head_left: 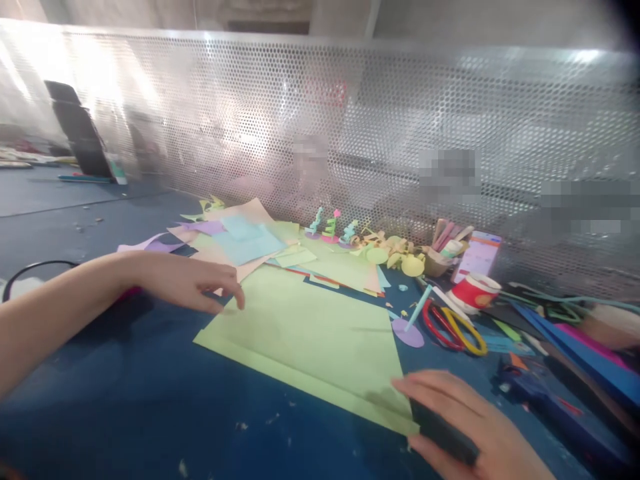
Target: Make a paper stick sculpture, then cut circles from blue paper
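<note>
A light green sheet of paper lies on the dark blue table, with a narrow folded strip along its near edge. My left hand is over the sheet's left side, fingers loosely bent and apart, holding nothing. At the sheet's near right corner is my right hand, its fingers and thumb closed around a black, flat, bar-like object whose kind I cannot make out. Its fingertips touch the paper. Beyond the sheet's right edge stands a light blue paper stick on a purple paper disc.
Behind the sheet are piled coloured papers and small spiral paper trees. Red- and yellow-handled scissors, a red-and-white tape roll, a phone and a dark blue tool lie right. A perforated metal screen stands behind.
</note>
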`<state>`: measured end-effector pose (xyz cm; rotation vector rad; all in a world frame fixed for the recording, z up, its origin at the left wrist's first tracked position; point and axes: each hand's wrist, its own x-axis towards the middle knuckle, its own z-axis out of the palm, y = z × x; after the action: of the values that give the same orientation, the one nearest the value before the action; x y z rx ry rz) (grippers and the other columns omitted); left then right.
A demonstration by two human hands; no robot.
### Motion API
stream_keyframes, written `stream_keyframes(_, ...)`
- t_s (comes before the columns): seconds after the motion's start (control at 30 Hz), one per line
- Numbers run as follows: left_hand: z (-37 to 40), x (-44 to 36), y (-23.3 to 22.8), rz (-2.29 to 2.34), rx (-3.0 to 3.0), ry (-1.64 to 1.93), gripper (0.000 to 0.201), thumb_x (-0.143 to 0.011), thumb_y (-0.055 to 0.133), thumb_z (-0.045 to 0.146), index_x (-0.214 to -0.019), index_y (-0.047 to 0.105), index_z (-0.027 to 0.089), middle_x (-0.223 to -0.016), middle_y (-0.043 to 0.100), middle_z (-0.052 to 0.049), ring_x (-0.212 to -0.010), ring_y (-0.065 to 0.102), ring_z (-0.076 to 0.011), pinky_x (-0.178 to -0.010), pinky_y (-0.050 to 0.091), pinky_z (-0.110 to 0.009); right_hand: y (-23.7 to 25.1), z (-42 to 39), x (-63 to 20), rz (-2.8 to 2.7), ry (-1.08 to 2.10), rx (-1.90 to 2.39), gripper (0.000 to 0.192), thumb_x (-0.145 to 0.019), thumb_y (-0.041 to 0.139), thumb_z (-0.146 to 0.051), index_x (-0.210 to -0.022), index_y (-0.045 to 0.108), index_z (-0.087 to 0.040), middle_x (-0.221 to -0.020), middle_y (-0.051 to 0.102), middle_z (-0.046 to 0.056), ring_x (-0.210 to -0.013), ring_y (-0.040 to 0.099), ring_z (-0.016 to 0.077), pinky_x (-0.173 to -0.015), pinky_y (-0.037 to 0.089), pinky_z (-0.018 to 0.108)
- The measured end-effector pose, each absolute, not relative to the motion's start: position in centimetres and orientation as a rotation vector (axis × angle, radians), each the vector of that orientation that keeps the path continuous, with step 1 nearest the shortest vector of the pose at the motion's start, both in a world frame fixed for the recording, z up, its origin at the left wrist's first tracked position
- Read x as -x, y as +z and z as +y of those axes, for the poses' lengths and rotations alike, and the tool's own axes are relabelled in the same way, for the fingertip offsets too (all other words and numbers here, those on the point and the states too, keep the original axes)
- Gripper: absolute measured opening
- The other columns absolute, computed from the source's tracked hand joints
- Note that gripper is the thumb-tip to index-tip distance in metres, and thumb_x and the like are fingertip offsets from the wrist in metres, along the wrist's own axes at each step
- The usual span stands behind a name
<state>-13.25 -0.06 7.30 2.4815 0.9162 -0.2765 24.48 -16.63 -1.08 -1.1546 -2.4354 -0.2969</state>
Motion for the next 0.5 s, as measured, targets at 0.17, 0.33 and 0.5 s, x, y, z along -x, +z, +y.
stream_keyframes(0.17,0.9,9.7,7.7,0.857,-2.469,-0.191,0.034,-0.086,0.043,0.043,-0.112,0.060,0.030,-0.113,0.060,-0.005,-0.096,0.056,-0.0187,-0.077,0.042,-0.020,-0.7,-16.3,-21.7,-2.536,-0.117,1.274,0.041,-0.077,0.061,-0.042,-0.114,0.056,-0.025,-0.111,0.062,0.008,-0.096,0.061,0.0229,-0.079,0.053,0.034)
stream_keyframes(0.33,1.6,6.3,7.9,0.700,-2.254,-0.115,0.031,-0.084,0.048,0.046,-0.104,0.066,0.030,-0.112,0.065,-0.002,-0.104,0.057,-0.0204,-0.086,0.042,-0.025,-0.2,-16.8,-19.8,-2.414,0.202,1.333,0.006,-0.082,0.053,-0.016,-0.082,0.057,-0.021,-0.088,0.065,0.002,-0.081,0.060,0.0154,-0.072,0.050,0.027)
stream_keyframes(0.5,3.6,6.2,8.4,0.730,-1.797,0.174,0.045,-0.080,0.046,0.056,-0.092,0.071,0.021,-0.099,0.070,-0.008,-0.101,0.060,-0.0242,-0.087,0.045,-0.029,4.0,-17.1,-21.3,-2.125,0.171,1.506,0.008,-0.087,0.044,-0.021,-0.090,0.051,-0.023,-0.087,0.063,0.000,-0.078,0.061,0.0134,-0.070,0.047,0.023)
